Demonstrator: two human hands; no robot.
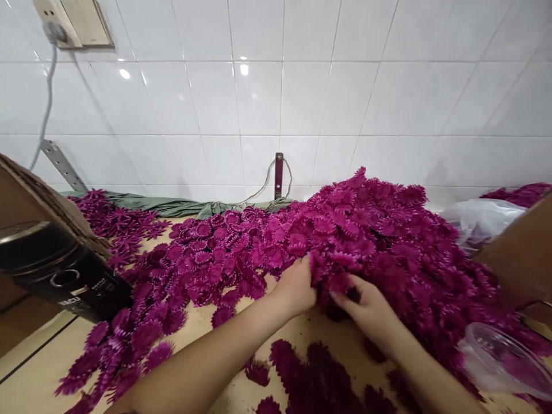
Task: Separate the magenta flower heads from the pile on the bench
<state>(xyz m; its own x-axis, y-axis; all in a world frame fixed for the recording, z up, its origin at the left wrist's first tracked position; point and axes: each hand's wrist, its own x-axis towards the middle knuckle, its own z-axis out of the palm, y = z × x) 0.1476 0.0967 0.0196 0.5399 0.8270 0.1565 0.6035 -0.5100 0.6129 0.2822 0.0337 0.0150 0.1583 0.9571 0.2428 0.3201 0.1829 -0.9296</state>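
Magenta flower-shaped pieces with serrated edges form a large heap [388,230] on the table in front of me. At the heap's near edge, my left hand [297,290] is closed, its fingertips mostly hidden against the pieces. Just to its right, my right hand [366,305] pinches a magenta flower piece [339,283] between thumb and fingers. The two hands are close together but apart. More flower pieces, in a darker-looking cluster [319,376], lie on the table below my wrists.
At left, a black vacuum bottle [64,270] leans by a cardboard box [43,195]. A clear plastic tub [504,356], a plastic bag [483,218] and another cardboard piece [521,259] are at right. Green cloth [164,204] runs along the tiled wall [302,98].
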